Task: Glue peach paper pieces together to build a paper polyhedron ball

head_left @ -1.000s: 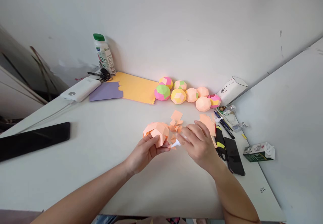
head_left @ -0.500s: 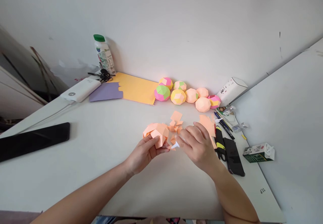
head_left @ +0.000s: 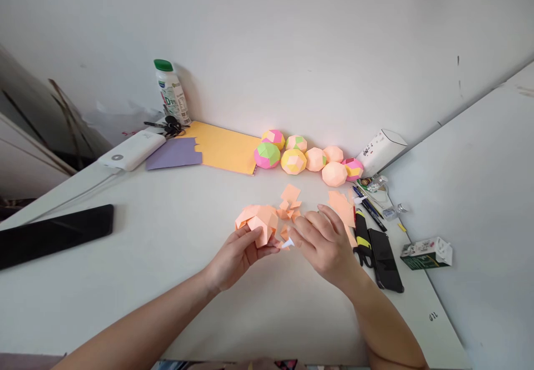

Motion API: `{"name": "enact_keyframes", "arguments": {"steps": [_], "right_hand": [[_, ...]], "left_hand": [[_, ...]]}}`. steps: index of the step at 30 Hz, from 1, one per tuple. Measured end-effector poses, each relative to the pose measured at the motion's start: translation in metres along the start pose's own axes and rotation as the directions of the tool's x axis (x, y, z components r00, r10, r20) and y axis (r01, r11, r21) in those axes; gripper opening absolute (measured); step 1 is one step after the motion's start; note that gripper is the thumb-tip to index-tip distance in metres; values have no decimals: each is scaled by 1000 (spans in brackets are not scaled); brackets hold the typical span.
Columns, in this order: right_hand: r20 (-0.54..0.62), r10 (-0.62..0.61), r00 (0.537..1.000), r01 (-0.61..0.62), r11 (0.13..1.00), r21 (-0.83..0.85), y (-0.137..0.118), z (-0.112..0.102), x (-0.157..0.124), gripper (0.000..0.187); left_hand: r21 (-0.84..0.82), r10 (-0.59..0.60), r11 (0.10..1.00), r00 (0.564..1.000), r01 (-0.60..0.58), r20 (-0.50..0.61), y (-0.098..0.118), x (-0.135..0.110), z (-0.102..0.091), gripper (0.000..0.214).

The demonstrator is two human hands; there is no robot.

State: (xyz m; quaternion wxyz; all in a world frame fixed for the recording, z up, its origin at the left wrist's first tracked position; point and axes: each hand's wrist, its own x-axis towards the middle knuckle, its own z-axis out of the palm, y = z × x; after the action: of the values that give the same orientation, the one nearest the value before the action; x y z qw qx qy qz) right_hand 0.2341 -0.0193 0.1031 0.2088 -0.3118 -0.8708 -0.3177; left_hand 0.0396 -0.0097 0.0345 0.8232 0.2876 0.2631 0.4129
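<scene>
My left hand (head_left: 237, 253) is closed on a partly built, faceted ball of peach paper (head_left: 265, 220), thumb on its near face and fingers underneath. Opposite it, my right hand (head_left: 327, 242) is wrapped round a small glue bottle (head_left: 287, 243). Only the white tapered nozzle shows, pointing left, close to the left fingertips and the ball's lower right side; whether it touches cannot be seen. Small folded peach paper pieces (head_left: 291, 196) lie on the table just behind and between the hands.
Finished paper balls (head_left: 293, 162) line the wall. Orange card (head_left: 227, 150), purple card (head_left: 175, 154), a power bank (head_left: 136, 150) and a bottle (head_left: 172, 92) stand left. Right are peach paper (head_left: 342, 207), a black-yellow tool (head_left: 362, 231), a phone (head_left: 386, 259) and a carton (head_left: 428, 253).
The view has shifted very slightly. Both hands keep their hold, with the nozzle still beside the paper ball.
</scene>
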Motion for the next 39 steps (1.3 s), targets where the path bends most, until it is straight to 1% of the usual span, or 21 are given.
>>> {"name": "enact_keyframes", "arguments": {"steps": [16, 19, 21, 22, 23, 24, 25, 26, 28, 30, 32, 34, 36, 39], "right_hand": [[108, -6, 994, 0, 999, 49, 3, -3, -2, 19], [147, 56, 988, -72, 992, 103, 9, -1, -4, 23], [182, 146, 972, -179, 968, 177, 17, 3, -8, 26], [217, 200, 955, -248, 943, 221, 21, 6, -11, 27], [267, 256, 929, -327, 907, 267, 25, 10, -14, 27], [332, 312, 890, -415, 856, 308, 29, 16, -18, 25], [395, 373, 840, -510, 792, 336, 32, 23, -21, 21], [460, 428, 778, -604, 710, 361, 35, 30, -25, 20], [530, 541, 653, -753, 534, 383, 40, 48, -31, 20], [566, 632, 529, -848, 376, 373, 42, 67, -36, 24], [610, 670, 424, -904, 270, 332, 42, 82, -39, 28], [618, 686, 383, -921, 234, 311, 42, 92, -42, 30], [613, 695, 375, -924, 228, 307, 43, 97, -45, 32], [620, 692, 370, -927, 228, 297, 44, 98, -48, 33]], "left_hand": [[-33, 0, 999, 1000, -1, -29, 1, -1, 1, 22], [-85, 20, 996, 1000, -20, -2, 2, -2, 0, 20], [-140, 30, 990, 999, -27, 22, 3, -3, -1, 18], [-168, 31, 985, 999, -25, 34, 4, -3, -1, 18], [-194, 28, 981, 998, -18, 47, 4, -3, -1, 17], [-218, 24, 976, 998, -10, 59, 5, -3, -1, 17], [-242, 19, 970, 997, -1, 71, 6, -3, -1, 16], [-263, 16, 965, 996, 7, 82, 6, -3, -1, 15], [-295, 13, 955, 995, 18, 102, 7, -3, -2, 13], [-316, 8, 948, 993, 31, 121, 8, -4, -2, 12], [-330, 1, 943, 991, 44, 134, 8, -4, -4, 13], [-346, -7, 937, 991, 53, 132, 9, -4, -6, 14], [-355, -12, 933, 991, 57, 130, 8, -4, -8, 15], [-366, -24, 928, 990, 74, 140, 8, -5, -10, 15]]}}
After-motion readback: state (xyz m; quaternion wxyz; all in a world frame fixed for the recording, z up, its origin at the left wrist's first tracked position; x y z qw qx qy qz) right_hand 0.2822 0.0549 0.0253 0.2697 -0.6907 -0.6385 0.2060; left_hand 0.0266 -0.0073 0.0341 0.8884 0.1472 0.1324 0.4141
